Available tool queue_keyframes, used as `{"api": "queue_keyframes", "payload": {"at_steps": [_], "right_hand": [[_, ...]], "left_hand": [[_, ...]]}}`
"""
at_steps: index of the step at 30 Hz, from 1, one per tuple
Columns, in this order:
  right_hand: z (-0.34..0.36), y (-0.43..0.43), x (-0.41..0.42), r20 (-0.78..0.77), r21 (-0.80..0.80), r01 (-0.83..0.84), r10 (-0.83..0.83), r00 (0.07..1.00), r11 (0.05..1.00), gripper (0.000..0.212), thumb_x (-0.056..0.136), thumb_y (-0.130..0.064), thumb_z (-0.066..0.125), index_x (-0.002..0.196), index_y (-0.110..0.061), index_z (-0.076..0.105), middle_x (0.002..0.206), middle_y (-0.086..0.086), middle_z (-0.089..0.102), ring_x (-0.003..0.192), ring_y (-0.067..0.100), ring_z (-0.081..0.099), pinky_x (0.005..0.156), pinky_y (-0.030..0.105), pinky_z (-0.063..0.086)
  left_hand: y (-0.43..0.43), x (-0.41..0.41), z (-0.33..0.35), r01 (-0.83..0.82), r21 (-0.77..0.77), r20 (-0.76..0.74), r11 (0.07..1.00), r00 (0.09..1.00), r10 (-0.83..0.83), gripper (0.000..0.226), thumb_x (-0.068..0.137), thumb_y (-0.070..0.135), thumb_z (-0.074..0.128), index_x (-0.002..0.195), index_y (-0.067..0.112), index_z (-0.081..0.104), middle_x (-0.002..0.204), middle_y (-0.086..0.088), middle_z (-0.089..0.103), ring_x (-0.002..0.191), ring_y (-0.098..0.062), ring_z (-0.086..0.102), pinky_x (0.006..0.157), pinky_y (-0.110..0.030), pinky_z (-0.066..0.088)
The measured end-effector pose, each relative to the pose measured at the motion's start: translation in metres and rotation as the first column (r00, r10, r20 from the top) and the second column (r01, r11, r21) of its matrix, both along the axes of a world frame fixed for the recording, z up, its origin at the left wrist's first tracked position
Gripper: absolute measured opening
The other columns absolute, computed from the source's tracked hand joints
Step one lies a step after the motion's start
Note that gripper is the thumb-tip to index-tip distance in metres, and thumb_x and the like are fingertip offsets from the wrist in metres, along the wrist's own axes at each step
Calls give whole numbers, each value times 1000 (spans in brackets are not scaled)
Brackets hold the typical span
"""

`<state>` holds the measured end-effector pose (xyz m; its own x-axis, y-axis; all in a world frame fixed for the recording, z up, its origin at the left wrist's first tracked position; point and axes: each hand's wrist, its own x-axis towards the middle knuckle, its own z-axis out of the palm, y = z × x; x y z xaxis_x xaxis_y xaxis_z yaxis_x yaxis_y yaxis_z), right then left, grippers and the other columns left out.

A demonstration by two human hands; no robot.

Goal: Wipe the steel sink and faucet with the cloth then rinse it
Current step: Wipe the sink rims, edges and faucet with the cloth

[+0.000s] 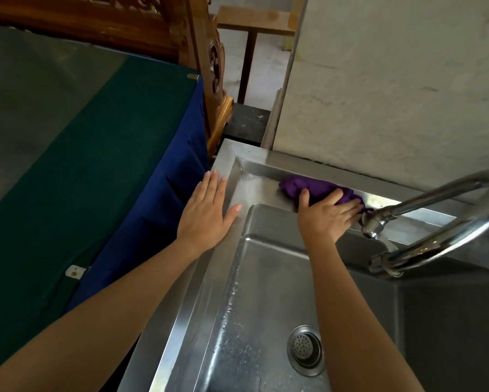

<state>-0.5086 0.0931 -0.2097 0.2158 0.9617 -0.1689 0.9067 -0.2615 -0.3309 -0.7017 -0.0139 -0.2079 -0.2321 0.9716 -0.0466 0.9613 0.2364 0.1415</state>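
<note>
Beyond the wet sink [232, 292], left hand [206, 210] flat and loose on the rim, fingers [349, 209] of the right hand [325, 219] pressing almost straight on the purple cloth [308, 186] at the back ledge by the faucet [435, 195]: soft, light, floppy, probably best bunched up by its middle.

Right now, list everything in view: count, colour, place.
sink: one, steel, lower centre
faucet: one, chrome, right, above the sink
cloth: one, purple, on the sink's back ledge
drain strainer: one, steel, basin floor
cover: one, green, left of the sink
drape: one, blue, hanging left of the sink
carved frame: one, brown wood, top left
bench: one, pale wood, top centre
wall: one, off-white, right
left hand: one, flat on the sink's left rim
right hand: one, pressing the cloth
</note>
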Motion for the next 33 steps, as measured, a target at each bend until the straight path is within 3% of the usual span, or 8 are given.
{"api": "queue_keyframes", "payload": {"at_steps": [9,14,19,26,30,33], "right_hand": [[-2,10,-4,-41,26,79,-78,996,996,90,82,-59,45,144,-2,14,149,39,4,142,47,2,117,53,2],[-5,0,5,-36,75,-16,19,999,997,81,85,-60,42,144,-10,17,150,37,7,142,46,7,117,52,13],[-4,-12,-12,0,75,-166,166,986,983,79,90,-63,30,150,-19,5,149,40,4,142,48,4,118,50,6],[-6,-32,-59,16,43,-450,450,893,892,73,91,-63,22,150,-24,3,152,34,-5,144,42,-6,119,47,-1],[-6,-35,-60,-20,84,-615,618,786,784,69,92,-60,29,149,-23,15,156,26,-1,146,35,-5,120,42,-1],[-2,-32,-63,-139,130,-697,709,691,705,72,83,-64,27,144,-25,30,157,17,11,147,28,2,120,36,1]], "left_hand": [[-1,0,0,-2,5,-11,1000,1000,2,78,89,61,2,148,9,0,158,-10,-3,145,-17,-10,117,-32,-5],[0,2,-1,3,-13,-31,1000,1000,-3,80,88,62,1,148,8,-2,158,-12,-5,145,-19,-11,117,-33,-5],[1,1,-1,-2,-22,-37,1000,999,2,82,87,62,-4,148,7,-1,158,-12,-5,145,-19,-11,117,-32,-7],[1,1,1,-4,-6,23,1000,1000,4,80,86,59,-6,147,8,1,158,-11,-3,145,-17,-10,117,-31,-6],[0,1,2,-3,7,38,1000,999,3,81,86,60,-6,148,8,3,158,-10,-2,145,-16,-9,117,-30,-5],[-1,0,4,-8,6,80,1000,997,7,80,87,60,-4,148,9,5,158,-9,-2,145,-15,-9,116,-28,-6]]}}
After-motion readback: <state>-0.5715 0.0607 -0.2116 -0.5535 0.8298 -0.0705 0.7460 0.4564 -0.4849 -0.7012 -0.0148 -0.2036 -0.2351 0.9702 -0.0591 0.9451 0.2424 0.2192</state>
